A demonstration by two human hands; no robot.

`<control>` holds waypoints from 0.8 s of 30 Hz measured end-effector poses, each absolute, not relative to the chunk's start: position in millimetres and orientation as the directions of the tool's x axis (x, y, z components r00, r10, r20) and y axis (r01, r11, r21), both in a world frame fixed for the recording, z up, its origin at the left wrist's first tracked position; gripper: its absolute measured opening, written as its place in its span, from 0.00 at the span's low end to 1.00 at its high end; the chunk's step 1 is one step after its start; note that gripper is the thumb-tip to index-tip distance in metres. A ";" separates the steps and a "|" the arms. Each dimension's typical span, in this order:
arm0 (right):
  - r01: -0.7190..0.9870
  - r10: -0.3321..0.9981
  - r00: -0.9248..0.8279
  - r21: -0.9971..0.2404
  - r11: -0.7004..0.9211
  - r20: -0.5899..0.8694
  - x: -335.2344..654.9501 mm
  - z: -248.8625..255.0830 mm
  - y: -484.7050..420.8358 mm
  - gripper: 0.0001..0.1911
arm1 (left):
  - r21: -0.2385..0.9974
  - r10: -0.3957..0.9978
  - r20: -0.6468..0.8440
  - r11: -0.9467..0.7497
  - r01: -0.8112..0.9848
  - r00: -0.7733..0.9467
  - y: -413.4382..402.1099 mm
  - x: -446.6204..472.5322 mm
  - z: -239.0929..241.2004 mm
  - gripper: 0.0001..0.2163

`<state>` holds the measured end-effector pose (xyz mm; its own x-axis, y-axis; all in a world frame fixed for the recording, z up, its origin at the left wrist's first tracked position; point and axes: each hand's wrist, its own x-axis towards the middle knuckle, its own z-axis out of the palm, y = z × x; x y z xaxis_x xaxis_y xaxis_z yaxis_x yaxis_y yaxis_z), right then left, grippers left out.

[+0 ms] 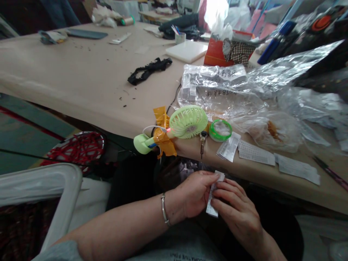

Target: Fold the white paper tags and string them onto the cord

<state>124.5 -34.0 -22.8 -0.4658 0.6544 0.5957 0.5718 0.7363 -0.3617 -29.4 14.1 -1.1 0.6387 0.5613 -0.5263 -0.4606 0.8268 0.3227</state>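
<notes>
Both my hands meet low in front of me, below the table's edge, over my lap. My left hand point(195, 194), with a silver bracelet on the wrist, pinches a small white paper strip point(212, 203) at its top. My right hand point(236, 207) grips the same strip from the right side, fingers curled against it. More white paper slips point(256, 152) and a small clear packet point(229, 147) lie on the table edge just above my hands.
A green hand-held fan point(187, 122) taped with orange tape sits at the beige table point(81, 83) edge, beside a green tape roll point(220, 130). Crumpled plastic bags point(244, 98), a black lace piece point(149, 69), a red tissue box point(215, 53). A white chair frame point(65, 195) stands at my left.
</notes>
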 end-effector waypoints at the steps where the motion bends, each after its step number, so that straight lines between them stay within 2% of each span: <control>1: 0.571 0.656 -0.467 -0.364 0.736 0.593 124.3 -23.1 -33.9 0.10 | 0.327 0.557 -0.524 0.830 -0.451 0.644 13.9 -29.4 -1.6 0.06; 8: 0.566 0.659 -0.502 -0.363 0.740 0.561 125.1 -21.7 -39.5 0.16 | 0.357 0.549 -0.602 0.834 -0.420 0.580 13.4 -26.5 -4.0 0.02; 11: 0.665 0.712 -0.403 -0.350 0.659 0.575 150.2 -15.9 -38.0 0.21 | 0.392 0.530 -0.632 0.848 -0.356 0.565 14.8 -28.9 1.3 0.05; 13: 0.824 0.751 -0.249 -0.273 0.496 0.611 176.1 -11.7 -33.8 0.21 | 0.429 0.505 -0.673 0.862 -0.270 0.541 15.9 -30.7 3.8 0.08; 15: 0.957 0.762 -0.101 -0.147 0.250 0.640 201.8 -9.4 -29.3 0.22 | 0.456 0.507 -0.698 0.859 -0.231 0.506 16.3 -31.2 3.6 0.08; 18: 0.999 0.821 -0.014 0.043 -0.012 0.571 226.7 -13.3 -26.6 0.28 | 0.462 0.503 -0.707 0.861 -0.213 0.498 15.0 -29.4 -0.6 0.08; 21: 0.994 0.849 -0.022 0.105 -0.040 0.528 236.4 -21.7 -28.6 0.21 | 0.470 0.506 -0.698 0.857 -0.210 0.506 12.9 -27.7 -6.5 0.09; 24: 0.999 0.795 -0.048 0.019 0.045 0.605 245.9 -25.0 -29.8 0.12 | 0.472 0.512 -0.692 0.854 -0.217 0.509 12.1 -28.3 -9.8 0.09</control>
<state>245.9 -29.8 -25.0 -0.0477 0.7951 0.6045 0.9988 0.0453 0.0192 -28.3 12.1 -9.8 0.5090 0.5120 -0.6919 -0.2174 0.8542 0.4723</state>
